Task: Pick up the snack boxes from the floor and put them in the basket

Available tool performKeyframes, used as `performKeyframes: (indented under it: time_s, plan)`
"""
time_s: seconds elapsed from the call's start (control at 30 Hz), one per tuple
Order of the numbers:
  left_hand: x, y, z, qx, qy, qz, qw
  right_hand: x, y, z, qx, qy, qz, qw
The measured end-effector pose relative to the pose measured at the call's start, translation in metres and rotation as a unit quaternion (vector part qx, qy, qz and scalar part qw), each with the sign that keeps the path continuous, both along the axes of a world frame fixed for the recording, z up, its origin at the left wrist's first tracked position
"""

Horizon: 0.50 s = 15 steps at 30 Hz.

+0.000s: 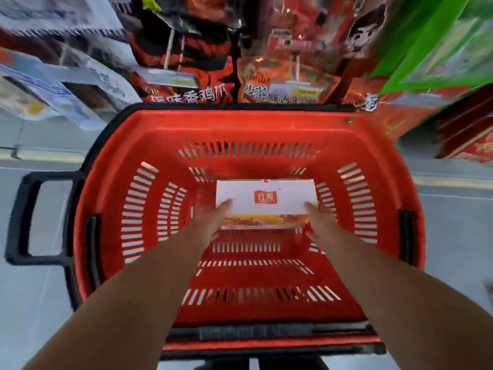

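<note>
Both hands held a white snack box point(266, 200) inside the red basket point(240, 121), toward 12 o'clock of its bottom. The left hand point(213, 222) gripped the box's 9 o'clock end and the right hand point(318, 222) its 3 o'clock end, thumbs on top. The other fingers were hidden beneath, so I cannot tell their spread. The basket's black handle point(24, 217) stuck out at 9 o'clock
</note>
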<state>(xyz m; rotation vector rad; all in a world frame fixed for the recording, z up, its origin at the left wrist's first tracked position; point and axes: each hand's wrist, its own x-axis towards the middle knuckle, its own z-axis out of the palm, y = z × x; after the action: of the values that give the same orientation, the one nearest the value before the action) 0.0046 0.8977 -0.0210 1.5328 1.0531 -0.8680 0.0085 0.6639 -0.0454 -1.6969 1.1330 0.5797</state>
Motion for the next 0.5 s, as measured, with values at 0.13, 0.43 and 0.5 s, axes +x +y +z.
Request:
performKeyframes:
  time_s: [0.13, 0.43, 0.5]
  plan:
    - [0.005, -0.003, -0.09, 0.039, -0.024, -0.021, 0.999, 0.004, -0.01, -0.047, 0.021, 0.017, 0.002, 1.0]
    - [0.033, -0.036, -0.122, 0.095, -0.071, -0.101, 0.988, 0.029, -0.029, -0.11, -0.034, 0.014, -0.006, 0.999]
    - [0.03, -0.039, -0.124, 0.101, -0.079, -0.124, 0.984, 0.031, -0.027, -0.107, -0.054, 0.013, 0.008, 0.998]
